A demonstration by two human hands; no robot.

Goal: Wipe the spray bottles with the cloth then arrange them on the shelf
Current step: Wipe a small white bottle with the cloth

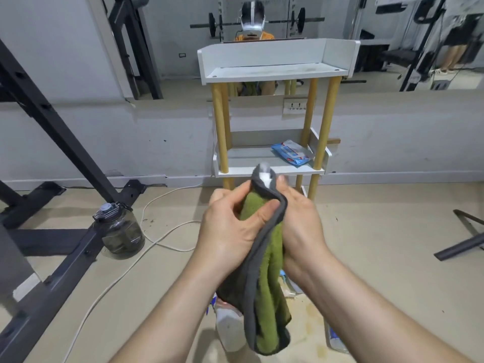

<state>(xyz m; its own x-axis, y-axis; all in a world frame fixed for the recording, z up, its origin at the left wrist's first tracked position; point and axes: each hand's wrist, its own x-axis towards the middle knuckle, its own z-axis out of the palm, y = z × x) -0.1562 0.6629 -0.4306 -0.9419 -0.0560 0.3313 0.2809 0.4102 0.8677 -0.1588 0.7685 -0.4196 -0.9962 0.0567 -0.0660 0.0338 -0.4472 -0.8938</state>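
Observation:
A green cloth with a grey edge hangs between my hands in the middle of the view. It is wrapped around a spray bottle, of which only the blurred white top shows above the cloth. My left hand grips the cloth from the left, thumb across the green side. My right hand holds the wrapped bottle from the right. More bottles lie on the floor below: a white one and a clear one. The white shelf with yellow legs stands ahead against the wall.
A blue packet lies on the shelf's middle tier. A dark water jug stands on the floor at left beside a black gym frame. A white cable crosses the floor. A black metal bar lies at right.

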